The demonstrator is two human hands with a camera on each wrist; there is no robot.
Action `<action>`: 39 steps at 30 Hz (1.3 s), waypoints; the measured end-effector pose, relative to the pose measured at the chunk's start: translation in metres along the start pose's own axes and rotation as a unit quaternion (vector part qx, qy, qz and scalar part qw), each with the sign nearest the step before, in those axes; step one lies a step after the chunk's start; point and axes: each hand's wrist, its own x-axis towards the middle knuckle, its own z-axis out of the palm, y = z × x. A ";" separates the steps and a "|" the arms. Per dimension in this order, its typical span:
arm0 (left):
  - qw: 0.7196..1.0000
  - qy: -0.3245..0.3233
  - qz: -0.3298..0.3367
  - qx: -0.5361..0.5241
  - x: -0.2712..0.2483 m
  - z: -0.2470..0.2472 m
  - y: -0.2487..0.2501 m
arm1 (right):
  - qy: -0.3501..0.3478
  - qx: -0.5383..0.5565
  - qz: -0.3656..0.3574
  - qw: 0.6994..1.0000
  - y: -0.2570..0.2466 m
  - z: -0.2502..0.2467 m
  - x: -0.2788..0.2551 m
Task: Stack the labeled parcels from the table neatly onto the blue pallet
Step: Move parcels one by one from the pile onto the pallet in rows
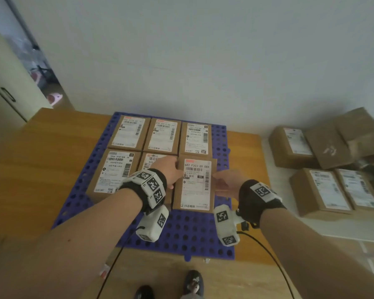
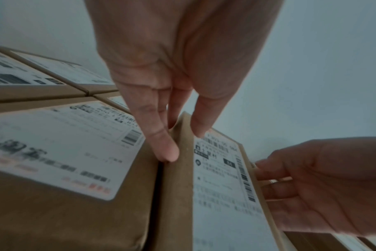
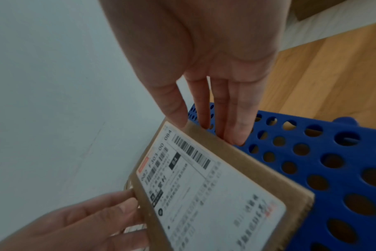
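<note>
Pale wall [image 1: 203, 50] at the back, wood floor [image 1: 41, 169] below. Flat on the floor: blue pallet [image 1: 181, 234], perforated, near strip bare. To the right, white table [image 1: 311, 225] with several parcels on the table [image 1: 321, 190] not yet moved, labels up on most, far ones loosely heaped. On the far part of the pallet, five parcels on the pallet [image 1: 162, 134], label-up in two rows, three behind and two in front, edge to edge. In the front-right slot, closing the second row: held parcel [image 1: 195, 184], label up, tight against the front-middle neighbour. Appears to ride a little higher than the neighbours and to overlap the rear-right one in the head view, so likely not seated yet. Gripped from both sides. Left hand [image 1: 168, 169] on the left edge, grip closed on it, with thumb on the top face and fingers [image 2: 165, 149] wedged down the seam beside the neighbour. Right hand [image 1: 226, 183] on the right edge, same closed grip, with thumb on top and fingers [image 3: 236, 132] down the side toward the pallet. Judged progress: roughly half as far as visible, first layer of six nearly filled. Left to do: lower and square this one, free the wedged fingers, then fetch the rest from the table, onto the bare strip or a second layer
</note>
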 end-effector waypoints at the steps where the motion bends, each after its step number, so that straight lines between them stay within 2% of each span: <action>1: 1.000 -0.001 0.008 0.010 0.001 0.000 -0.001 | 0.006 -0.007 0.001 1.000 0.001 0.001 0.000; 6: 0.998 0.000 0.033 0.054 0.005 -0.001 -0.006 | -0.009 -0.063 -0.003 0.998 -0.001 0.008 0.000; 10: 0.991 0.023 0.085 0.096 0.003 -0.003 -0.012 | 0.026 -0.078 -0.009 0.997 -0.001 0.012 -0.007; 13: 0.985 0.032 0.107 0.133 0.002 -0.007 -0.020 | 0.027 -0.081 -0.004 0.996 -0.001 0.017 -0.007; 18: 0.969 -0.024 0.149 0.197 0.004 -0.008 -0.032 | 0.040 -0.096 -0.005 0.995 -0.005 0.027 -0.007; 21: 0.966 -0.045 0.145 0.210 0.004 -0.007 -0.037 | 0.037 -0.096 -0.007 0.995 -0.006 0.030 -0.008; 39: 0.970 -0.042 0.157 0.183 0.002 -0.012 -0.045 | 0.064 -0.116 -0.007 0.991 -0.006 0.040 -0.011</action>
